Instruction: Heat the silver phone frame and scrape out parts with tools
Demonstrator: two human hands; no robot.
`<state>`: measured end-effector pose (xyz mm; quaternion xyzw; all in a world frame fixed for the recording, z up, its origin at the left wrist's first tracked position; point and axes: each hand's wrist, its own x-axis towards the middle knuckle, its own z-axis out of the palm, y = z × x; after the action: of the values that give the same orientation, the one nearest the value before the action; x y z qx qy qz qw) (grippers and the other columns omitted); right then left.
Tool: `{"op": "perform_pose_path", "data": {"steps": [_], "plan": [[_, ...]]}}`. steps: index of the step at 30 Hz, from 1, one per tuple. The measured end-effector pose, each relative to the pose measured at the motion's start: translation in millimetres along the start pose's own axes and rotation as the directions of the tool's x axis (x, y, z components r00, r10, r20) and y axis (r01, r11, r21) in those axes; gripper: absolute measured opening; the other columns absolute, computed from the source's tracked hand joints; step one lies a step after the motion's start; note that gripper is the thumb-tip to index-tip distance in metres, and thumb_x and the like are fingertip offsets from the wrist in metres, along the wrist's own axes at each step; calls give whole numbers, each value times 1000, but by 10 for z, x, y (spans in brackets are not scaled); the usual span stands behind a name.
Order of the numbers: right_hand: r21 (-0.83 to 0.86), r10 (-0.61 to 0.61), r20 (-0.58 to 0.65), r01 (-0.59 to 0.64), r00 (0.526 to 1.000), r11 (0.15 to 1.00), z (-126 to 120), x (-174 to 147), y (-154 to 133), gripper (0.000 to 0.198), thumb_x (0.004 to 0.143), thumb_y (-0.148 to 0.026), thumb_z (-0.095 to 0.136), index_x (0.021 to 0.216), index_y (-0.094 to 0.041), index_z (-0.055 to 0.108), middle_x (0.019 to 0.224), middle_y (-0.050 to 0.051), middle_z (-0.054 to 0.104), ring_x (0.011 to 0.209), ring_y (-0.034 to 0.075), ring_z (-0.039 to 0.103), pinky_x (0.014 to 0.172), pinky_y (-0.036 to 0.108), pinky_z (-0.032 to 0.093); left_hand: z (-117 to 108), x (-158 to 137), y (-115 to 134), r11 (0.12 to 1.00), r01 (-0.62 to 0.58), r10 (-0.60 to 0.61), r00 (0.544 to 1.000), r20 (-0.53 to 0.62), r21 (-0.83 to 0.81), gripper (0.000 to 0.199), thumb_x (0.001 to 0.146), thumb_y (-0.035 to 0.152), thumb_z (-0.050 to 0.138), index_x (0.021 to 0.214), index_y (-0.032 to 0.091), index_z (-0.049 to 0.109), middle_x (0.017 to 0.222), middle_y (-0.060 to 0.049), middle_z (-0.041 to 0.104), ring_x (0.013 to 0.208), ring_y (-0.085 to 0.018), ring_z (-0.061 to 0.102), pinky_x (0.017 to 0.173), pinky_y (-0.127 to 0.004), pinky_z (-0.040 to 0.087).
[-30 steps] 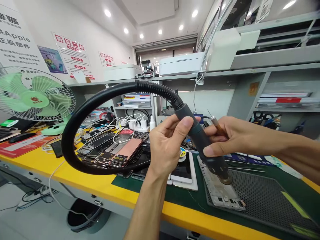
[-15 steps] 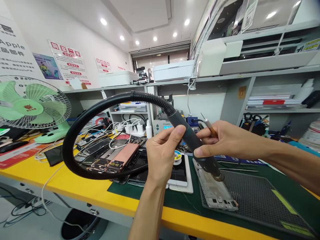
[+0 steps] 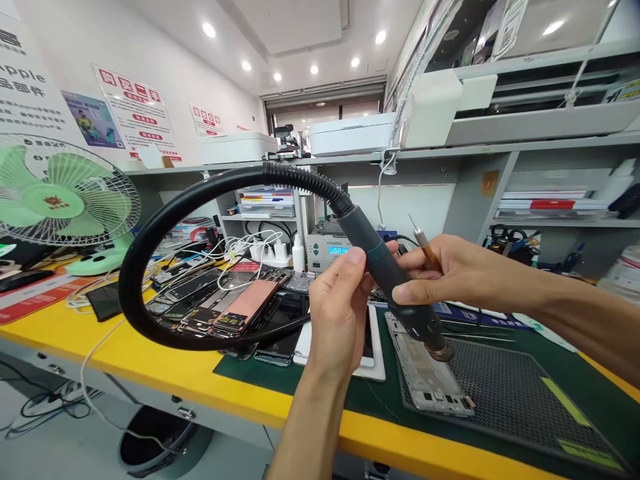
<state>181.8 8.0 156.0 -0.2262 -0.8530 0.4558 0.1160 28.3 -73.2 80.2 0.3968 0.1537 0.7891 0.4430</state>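
The dark grey handle of a hot air gun (image 3: 387, 270) slants down over the bench, its round metal nozzle over a phone frame (image 3: 430, 380). My left hand (image 3: 333, 313) is closed at the upper part of this handle, thumb in front and fingers partly hidden behind it. Lower down, my right hand (image 3: 450, 273) grips the handle with its thumb across the front. The same hand also holds a slim tool (image 3: 425, 247) with a brown grip and a thin metal tip pointing up. A thick black hose (image 3: 150, 233) loops leftward from the handle's top.
A perforated black pad (image 3: 505, 387) lies under the frame on a green mat (image 3: 365, 407). Left of my hands are stacked phone parts (image 3: 250, 307) and white cables. Behind stands a station (image 3: 325, 250) with a lit display. A green fan (image 3: 55, 200) stands far left.
My left hand has shifted slightly right, and its fingers reach further around the handle. The right hand keeps its grip. The handle and nozzle have moved very little over the phone frame.
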Motion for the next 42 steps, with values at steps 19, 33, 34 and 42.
{"op": "perform_pose_path", "data": {"steps": [19,33,34,42], "plan": [[31,-21,55,19,998,999,41,23,-26,34,95,-49,76,99,-15,76,79,-2,51,73,17,46,68,32,39,190,353,261,986,30,-17,996,84,-163,72,107,63,30,96,14,82,104,-9,82,100,-26,78,102,-41,58],[-66,-129,16,130,992,989,12,51,88,48,89,-54,82,72,-22,50,74,-5,32,69,16,31,61,30,25,261,455,221,978,73,-68,997,34,-193,78,107,57,23,64,14,72,63,-7,67,50,-15,65,52,-27,56],[-66,-137,14,138,990,988,17,46,76,49,89,-52,82,71,-22,48,74,-5,31,68,15,30,61,30,25,263,453,223,979,68,-65,998,23,-190,77,107,57,25,64,14,71,63,-7,66,50,-15,65,52,-27,55],[14,-99,2,99,995,995,34,41,76,39,87,-45,86,76,-21,58,75,-4,40,69,15,37,62,29,31,291,413,227,982,45,-51,998,-27,-183,73,106,59,30,60,15,66,59,-5,57,52,-13,57,51,-25,52]]}}
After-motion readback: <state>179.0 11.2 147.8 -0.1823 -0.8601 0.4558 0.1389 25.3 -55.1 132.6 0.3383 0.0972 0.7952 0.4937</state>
